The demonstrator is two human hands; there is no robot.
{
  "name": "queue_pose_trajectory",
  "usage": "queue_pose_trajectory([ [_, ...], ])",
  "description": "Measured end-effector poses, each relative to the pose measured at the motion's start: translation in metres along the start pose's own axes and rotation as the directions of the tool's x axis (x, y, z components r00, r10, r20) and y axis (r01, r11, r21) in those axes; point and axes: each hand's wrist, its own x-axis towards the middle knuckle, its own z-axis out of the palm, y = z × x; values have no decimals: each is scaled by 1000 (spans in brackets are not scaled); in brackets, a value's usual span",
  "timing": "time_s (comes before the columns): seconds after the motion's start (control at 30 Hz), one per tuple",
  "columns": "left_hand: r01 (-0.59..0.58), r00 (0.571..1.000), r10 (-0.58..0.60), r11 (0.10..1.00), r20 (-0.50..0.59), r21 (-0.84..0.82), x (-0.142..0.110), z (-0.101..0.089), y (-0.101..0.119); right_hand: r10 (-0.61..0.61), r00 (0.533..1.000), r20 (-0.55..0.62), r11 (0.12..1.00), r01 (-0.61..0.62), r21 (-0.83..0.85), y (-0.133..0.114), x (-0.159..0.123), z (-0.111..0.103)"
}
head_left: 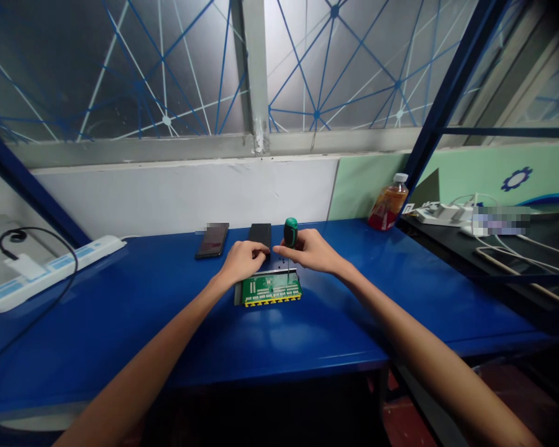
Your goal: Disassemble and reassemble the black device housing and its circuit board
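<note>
A green circuit board [272, 287] with a row of yellow connectors along its near edge lies on the blue table. My right hand [312, 249] grips a screwdriver [290, 232] with a green and black handle. The tool stands upright, its thin shaft reaching down to the right part of the board. Behind the board's left end, my left hand [243, 259] has its fingers pinched together; anything between them is too small to make out. Several tiny dark pieces, which look like screws [282, 261], lie between my hands. Just beyond my left fingers is a flat black box [259, 233].
A dark phone [213, 240] lies left of the box. At the left, a white power strip [51, 273] has a black cable [32, 329] looping over the table. A drink bottle [389, 202] stands at the back right, near a black table [494, 248] with white cables.
</note>
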Motion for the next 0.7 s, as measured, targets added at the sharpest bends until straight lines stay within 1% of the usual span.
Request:
queue_pose_trajectory([
  [0.13,-74,995,77,996,64,-54,-2,2,2,6,1000,9,1000,-6,0,-1,0,-1],
  [0.23,-101,987,110,992,116,-82,-3,5,3,3,1000,16,1000,-3,6,-1,0,-1],
  [0.33,-123,982,133,989,137,-80,-3,8,2,-12,1000,24,1000,12,9,-2,0,-2],
  [0.4,-138,981,148,987,128,-88,-3,8,1,-12,1000,26,1000,12,3,-2,0,-2],
  [0.5,-149,985,159,981,70,-125,-2,5,1,-7,1000,20,1000,7,3,-1,0,-2],
  [0.57,-145,987,155,972,40,-186,-2,0,6,-6,1000,16,1000,6,14,-1,-1,-2],
  [0.6,-138,987,152,964,43,-229,-3,-3,9,-5,1000,20,1000,5,23,-2,-1,-2],
  [0.63,-130,985,155,952,71,-277,-3,-6,13,-6,1000,29,999,5,34,-2,-1,-3],
  [0.7,-115,968,190,918,166,-380,-5,-12,23,-9,999,50,998,6,64,-3,-2,-3],
])
